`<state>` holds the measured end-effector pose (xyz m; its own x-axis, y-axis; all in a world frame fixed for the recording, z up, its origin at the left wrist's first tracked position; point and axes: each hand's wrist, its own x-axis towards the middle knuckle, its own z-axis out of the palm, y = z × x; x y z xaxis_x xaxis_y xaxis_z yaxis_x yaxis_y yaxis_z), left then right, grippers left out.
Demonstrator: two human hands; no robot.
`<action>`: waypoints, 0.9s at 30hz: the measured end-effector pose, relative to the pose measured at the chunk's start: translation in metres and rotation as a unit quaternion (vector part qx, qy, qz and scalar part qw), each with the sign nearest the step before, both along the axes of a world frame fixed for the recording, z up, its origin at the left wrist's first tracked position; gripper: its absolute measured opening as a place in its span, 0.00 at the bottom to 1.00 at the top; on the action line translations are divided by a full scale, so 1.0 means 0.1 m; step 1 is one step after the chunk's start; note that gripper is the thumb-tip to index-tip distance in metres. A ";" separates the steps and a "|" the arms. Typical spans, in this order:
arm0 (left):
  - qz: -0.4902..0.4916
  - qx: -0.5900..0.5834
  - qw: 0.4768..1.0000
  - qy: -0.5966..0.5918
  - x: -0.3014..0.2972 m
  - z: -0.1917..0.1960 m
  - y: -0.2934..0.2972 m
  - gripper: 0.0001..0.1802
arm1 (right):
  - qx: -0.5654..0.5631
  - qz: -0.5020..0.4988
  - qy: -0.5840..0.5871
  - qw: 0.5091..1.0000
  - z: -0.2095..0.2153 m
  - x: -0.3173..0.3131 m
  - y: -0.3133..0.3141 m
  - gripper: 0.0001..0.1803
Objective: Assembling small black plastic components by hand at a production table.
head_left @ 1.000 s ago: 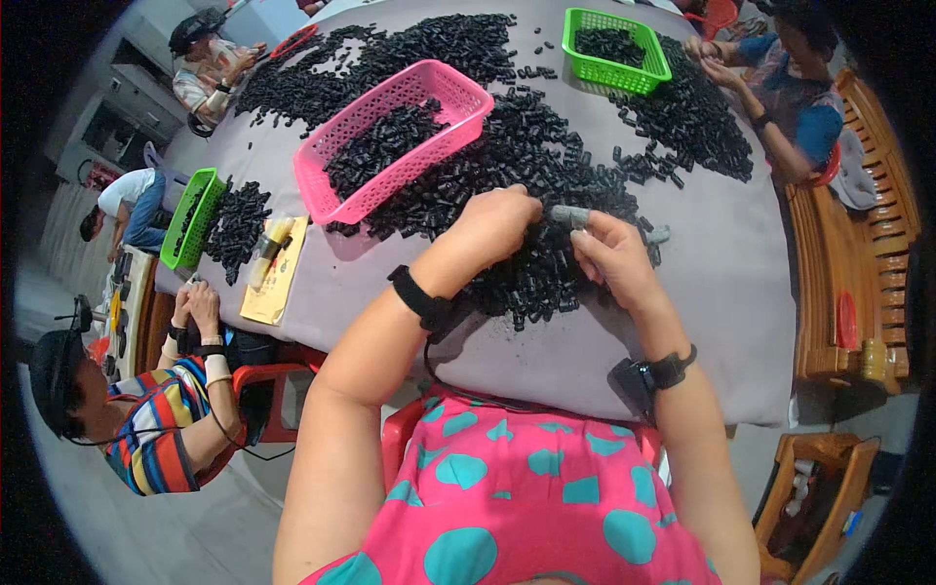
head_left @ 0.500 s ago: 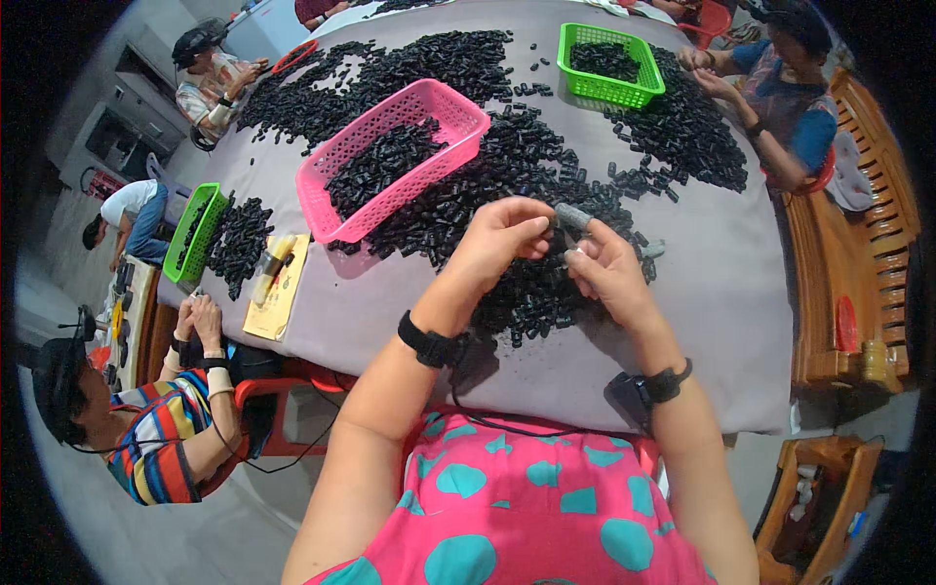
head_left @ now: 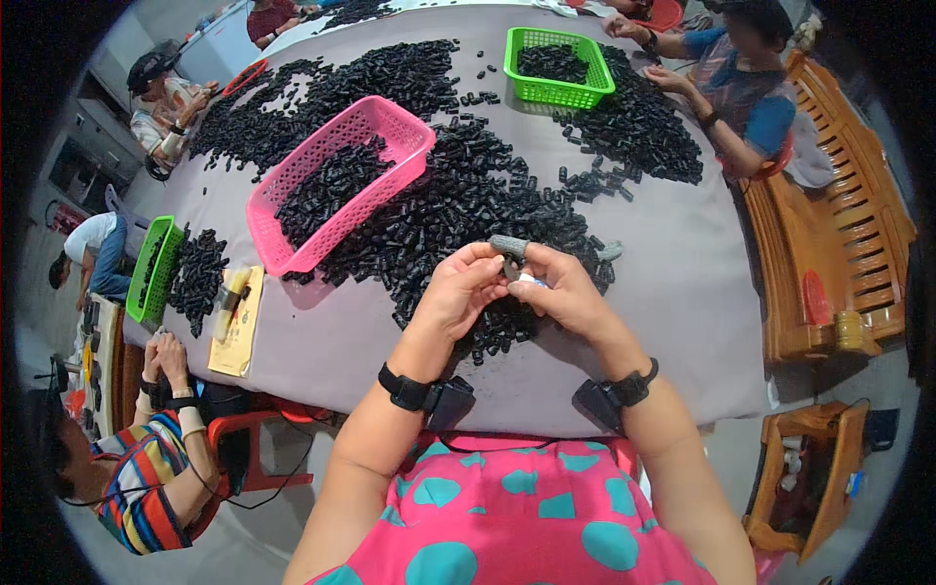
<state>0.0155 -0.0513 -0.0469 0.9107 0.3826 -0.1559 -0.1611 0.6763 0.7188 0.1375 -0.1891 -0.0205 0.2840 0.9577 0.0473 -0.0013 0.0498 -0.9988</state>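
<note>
Right of the pink basket point(head_left: 366, 216), my left hand point(head_left: 456, 295) and right hand point(head_left: 567, 294), together, pinch a small dark thing point(head_left: 510, 267).

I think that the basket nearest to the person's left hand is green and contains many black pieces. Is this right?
Not quite: in the head view, the basket nearest to the left hand is pink, not green. It does contain many black pieces.
</note>
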 end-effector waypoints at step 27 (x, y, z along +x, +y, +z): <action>-0.024 -0.009 0.999 -0.030 -0.01 -0.02 -0.03 0.16 | -0.037 0.005 0.037 0.999 0.08 0.04 -0.03 0.23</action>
<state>0.0148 -0.0538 -0.0492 0.9356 0.3364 -0.1072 -0.1709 0.6974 0.6960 0.1418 -0.1923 -0.0128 0.2744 0.9606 -0.0432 -0.0745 -0.0236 -0.9969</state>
